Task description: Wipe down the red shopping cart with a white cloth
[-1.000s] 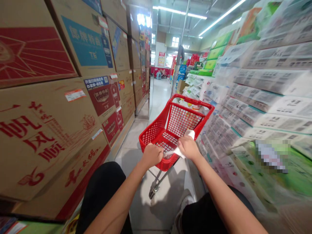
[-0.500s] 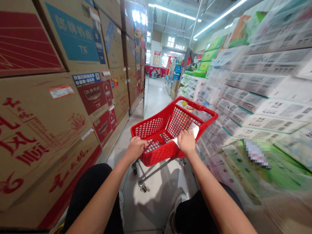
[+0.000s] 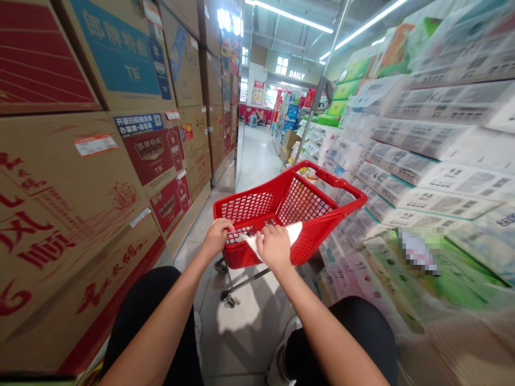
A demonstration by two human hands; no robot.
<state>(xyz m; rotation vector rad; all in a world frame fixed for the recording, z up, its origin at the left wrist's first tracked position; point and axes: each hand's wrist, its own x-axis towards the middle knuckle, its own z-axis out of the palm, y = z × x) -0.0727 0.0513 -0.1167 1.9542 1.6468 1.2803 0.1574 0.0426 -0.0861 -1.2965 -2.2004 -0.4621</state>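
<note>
A red plastic shopping cart (image 3: 325, 214) stands turned sideways in front of my knees, its basket bare inside and its handle at the right. My left hand (image 3: 218, 236) is closed around the rim at the basket's left corner. On the near rim, my right hand (image 3: 274, 245) presses a white cloth (image 3: 295, 230) against the red plastic, fingers curled over the edge. The cloth sticks out on both sides of that hand; it may be a wipe or tissue. Metal legs and a caster (image 3: 227, 298) show below the basket.
Stacked cardboard boxes (image 3: 124, 193) wall the left side. Packs of tissue paper (image 3: 434, 182) are piled high along the right, with green packs (image 3: 478, 273) lower down. A slanted metal pole (image 3: 314, 112) rises behind the cart. Tiled floor (image 3: 257, 145) runs on toward distant shelves.
My right hand has slid left along the near rim with the white cloth, closer to my left hand. The left hand still grips the corner. The cart has turned slightly.
</note>
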